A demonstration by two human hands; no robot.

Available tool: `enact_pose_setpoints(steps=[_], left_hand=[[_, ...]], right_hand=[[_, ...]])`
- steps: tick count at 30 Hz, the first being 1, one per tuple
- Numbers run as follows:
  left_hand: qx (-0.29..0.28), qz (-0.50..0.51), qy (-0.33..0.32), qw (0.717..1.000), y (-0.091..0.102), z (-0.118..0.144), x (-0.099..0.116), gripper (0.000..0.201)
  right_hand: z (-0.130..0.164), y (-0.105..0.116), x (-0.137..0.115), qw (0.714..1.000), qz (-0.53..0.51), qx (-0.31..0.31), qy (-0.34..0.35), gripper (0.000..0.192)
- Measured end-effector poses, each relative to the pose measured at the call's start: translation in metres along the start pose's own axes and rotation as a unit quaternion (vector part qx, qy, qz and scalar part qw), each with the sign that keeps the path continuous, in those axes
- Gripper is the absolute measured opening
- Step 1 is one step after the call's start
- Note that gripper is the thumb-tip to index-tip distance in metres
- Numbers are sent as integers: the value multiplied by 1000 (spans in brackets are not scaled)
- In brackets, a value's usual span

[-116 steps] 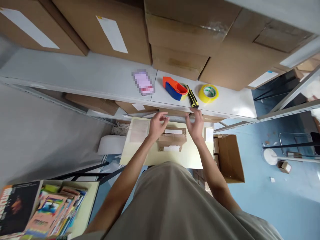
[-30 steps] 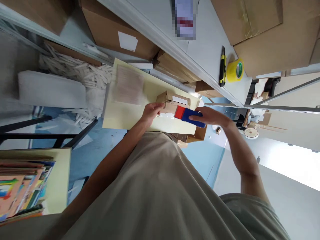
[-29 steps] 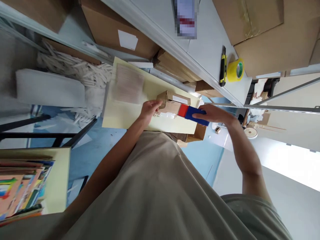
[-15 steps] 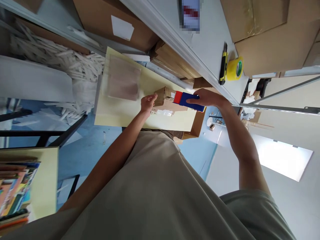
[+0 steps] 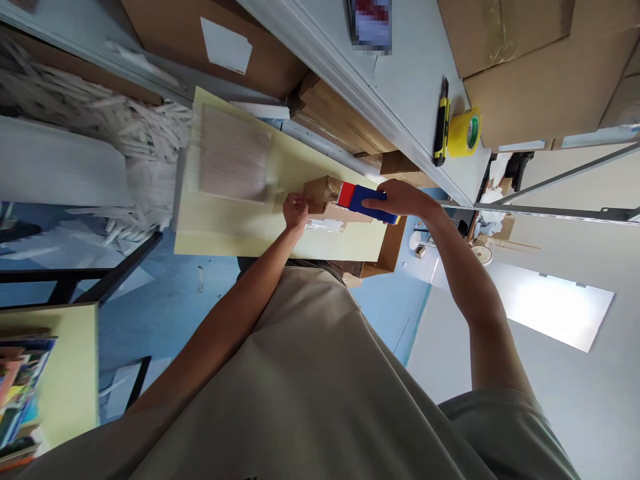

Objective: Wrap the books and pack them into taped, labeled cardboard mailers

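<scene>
A small cardboard box [image 5: 318, 194] lies on the pale yellow tabletop [image 5: 225, 230], with a loose flap of card on its near side. My left hand [image 5: 296, 212] is closed at the box's left end, its curled fingers against the corner. My right hand [image 5: 400, 198] grips a flat, blue and red box-shaped item [image 5: 367, 203], thumb on top. The item's red end meets the right side of the cardboard box; whether it reaches inside I cannot tell. Clear plastic wrap [image 5: 325, 225] lies just in front of the box.
A translucent sheet [image 5: 234, 153] lies on the tabletop's left part. On the grey shelf [image 5: 400, 100] above are a yellow box cutter [image 5: 441, 127] and a yellow tape roll [image 5: 464, 132]. White paper strips [image 5: 135, 137] are heaped at left. Books [image 5: 23, 387] stand at lower left.
My left hand has come in against the left end of the cardboard box, its fingers now curled there. My right hand still holds the blue and red item. The whole view has shifted slightly left.
</scene>
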State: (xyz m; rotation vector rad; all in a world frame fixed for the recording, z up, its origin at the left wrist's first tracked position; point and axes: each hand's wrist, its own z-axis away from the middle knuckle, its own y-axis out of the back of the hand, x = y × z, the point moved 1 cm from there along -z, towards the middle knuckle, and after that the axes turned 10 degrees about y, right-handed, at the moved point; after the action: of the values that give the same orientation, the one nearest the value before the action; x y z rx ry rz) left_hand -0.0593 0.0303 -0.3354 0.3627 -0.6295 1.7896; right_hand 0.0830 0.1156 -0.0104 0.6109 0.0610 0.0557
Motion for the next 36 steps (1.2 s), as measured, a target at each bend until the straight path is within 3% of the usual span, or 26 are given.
enact_pose_setpoints(steps=[3, 5, 8, 11, 15, 24, 32, 36], left_hand=[[52, -26, -35, 998, 14, 13, -5, 30], [6, -35, -102, 994, 17, 30, -3, 37], [-72, -77, -196, 975, 8, 53, 5, 62], [-94, -147, -222, 959, -10, 61, 10, 82], [-87, -170, -219, 957, -20, 57, 10, 72], [-155, -258, -276, 913, -3, 49, 25, 43], [-158, -375, -321, 855, 6, 37, 36, 49], [-145, -425, -319, 835, 4, 33, 33, 48]], right_hand=[[6, -4, 2, 1000, -1, 11, -5, 68], [10, -6, 4, 1000, -10, 11, -8, 67], [14, -9, 4, 1000, -23, 10, -2, 67], [12, -14, 1, 1000, -6, 22, 0, 70], [1, -22, -6, 998, 17, 42, 33, 70], [-8, -29, -22, 998, 42, 30, 39, 64], [2, -23, 11, 995, 91, -38, 0, 67], [-7, -21, -4, 994, 102, -11, 33, 70]])
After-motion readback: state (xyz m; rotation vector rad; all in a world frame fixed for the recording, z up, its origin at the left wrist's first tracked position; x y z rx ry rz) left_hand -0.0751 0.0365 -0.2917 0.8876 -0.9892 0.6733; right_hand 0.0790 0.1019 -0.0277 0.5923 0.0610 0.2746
